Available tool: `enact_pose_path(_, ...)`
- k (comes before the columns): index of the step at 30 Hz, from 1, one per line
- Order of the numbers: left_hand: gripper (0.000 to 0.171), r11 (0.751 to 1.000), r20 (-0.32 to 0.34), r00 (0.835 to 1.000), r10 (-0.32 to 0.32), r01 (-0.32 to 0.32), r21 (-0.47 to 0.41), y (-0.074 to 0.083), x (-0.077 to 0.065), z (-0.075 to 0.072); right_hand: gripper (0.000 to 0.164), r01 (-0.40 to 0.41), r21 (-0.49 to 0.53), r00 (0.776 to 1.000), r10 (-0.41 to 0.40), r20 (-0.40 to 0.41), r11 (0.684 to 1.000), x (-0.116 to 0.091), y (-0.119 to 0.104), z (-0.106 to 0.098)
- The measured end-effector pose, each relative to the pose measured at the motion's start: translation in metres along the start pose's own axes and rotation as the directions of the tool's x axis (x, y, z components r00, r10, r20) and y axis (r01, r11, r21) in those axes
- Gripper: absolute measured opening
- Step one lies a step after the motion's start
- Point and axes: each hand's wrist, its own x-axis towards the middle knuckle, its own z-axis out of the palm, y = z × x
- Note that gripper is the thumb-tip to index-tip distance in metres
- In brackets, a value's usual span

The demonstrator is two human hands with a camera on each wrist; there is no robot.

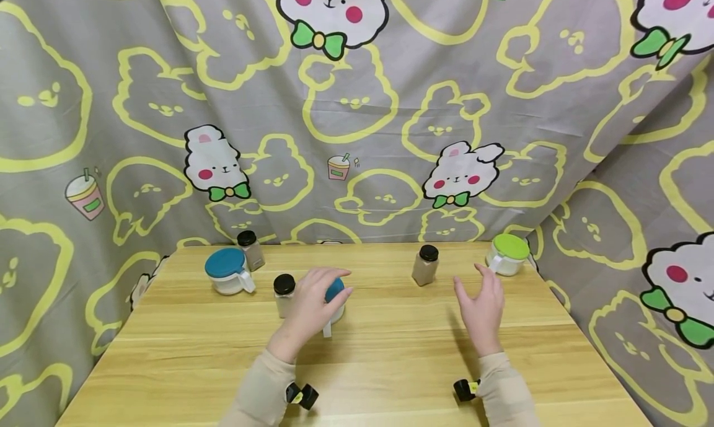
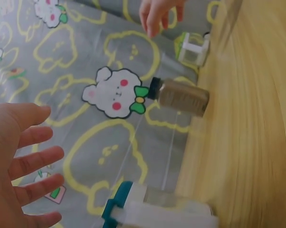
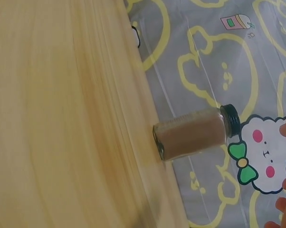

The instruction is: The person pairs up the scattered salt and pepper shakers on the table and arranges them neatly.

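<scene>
Beige sleeves (image 1: 253, 390) w/ black wrist-worn devices (image 1: 302, 396) are seen closest, extended over the near part of the wood-grain desk (image 1: 385, 365). L hand (image 1: 311, 300) is held left of ctr, thumb & fingers spread apart, nothing gripped; by it a small blue-lidded jar (image 1: 334, 289) is partly hidden, its white handle turned twd the near edge. Just left of that jar, a black-capped bottle (image 1: 283, 300) is partly covered by the same hand; whether it's touched can't be told. R hand (image 1: 484, 303) is likewise held w/ thumb & fingers apart, nothing gripped, over the desk's R half. Btwn the hands, nearer the R one, a second black-capped bottle (image 1: 426, 267) w/ brownish contents is stood upright close to the far edge. By the far R corner a green-lidded jar (image 1: 507, 256) is placed. Near the far L corner another blue-lidded jar (image 1: 225, 272) is set, w/ a third black-capped bottle (image 1: 251, 251) just behind & to its R. Past the far edge, the desk is backed by a grey curtain (image 1: 385, 117) printed w/ yellow outlines & white rabbits.
</scene>
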Motion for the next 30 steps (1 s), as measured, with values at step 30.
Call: enact_pose_path(30, 0.035, 0.999, 0.078, 0.997, -0.019, 0.021, -0.031, 0.027, 0.022, 0.037, 0.055, -0.123, -0.038, 0.992, 0.124, 0.019, 0.992, 0.012, 0.019, -0.01)
